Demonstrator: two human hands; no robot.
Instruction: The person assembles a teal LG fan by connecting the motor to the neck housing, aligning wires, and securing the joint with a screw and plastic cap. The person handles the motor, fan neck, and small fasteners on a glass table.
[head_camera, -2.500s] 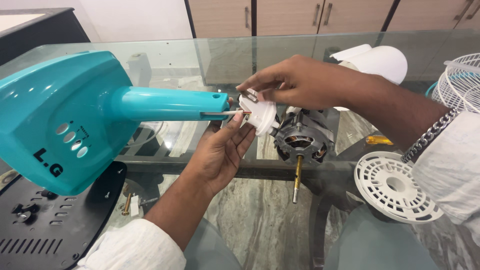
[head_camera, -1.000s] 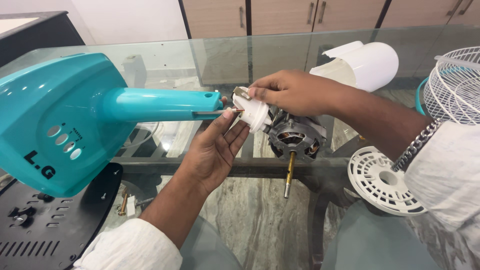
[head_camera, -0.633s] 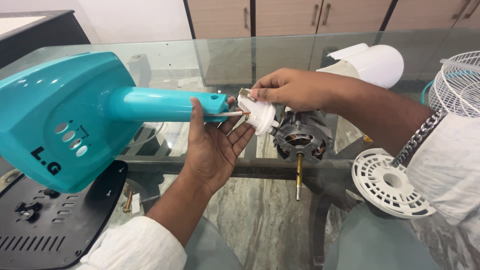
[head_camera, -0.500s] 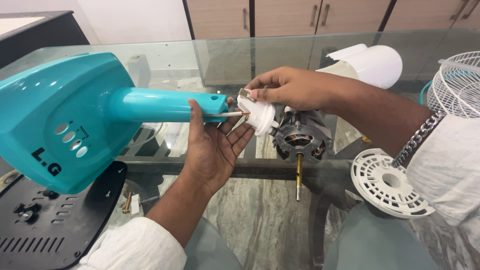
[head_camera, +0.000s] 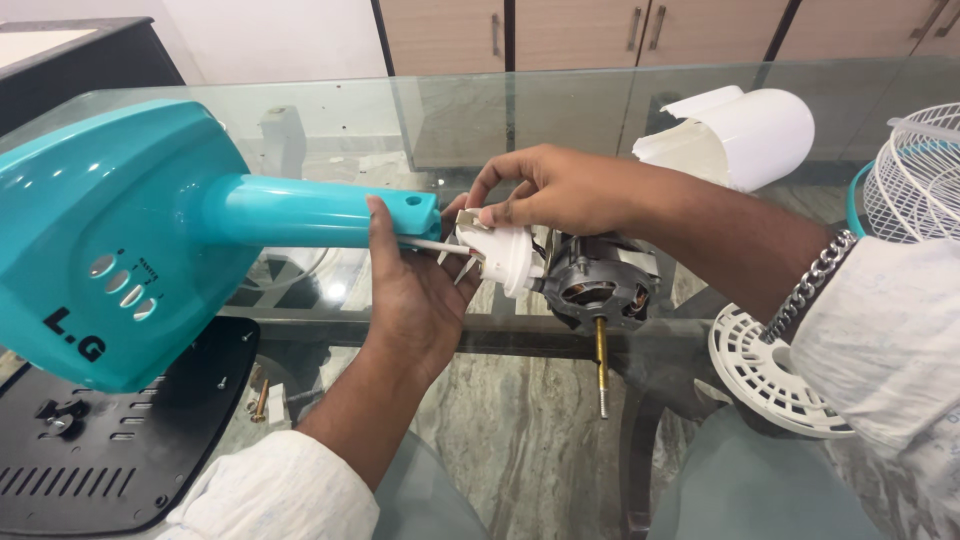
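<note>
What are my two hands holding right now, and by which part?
The right hand pinches the fan motor by its white plastic end cap. The left hand grips the teal fan stand near the neck's open end.

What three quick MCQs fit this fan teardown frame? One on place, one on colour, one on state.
1. Where does the round white vented plate lie?
A. on the glass table, by the right forearm
B. on top of the teal housing
C. in the left hand

2. What colour is the fan stand housing?
A. red
B. teal
C. black

3. How does the motor stand?
A. lying alone on the table, untouched
B. boxed in a carton
C. held up at its white end cap by the right hand, shaft pointing down

Key: 1 A, the plate rests on the glass table under the right wrist. 2 B, neck and body are teal. 3 C, the right hand's fingers pinch the cap while the left hand steadies the neck end and the white wire.
</note>
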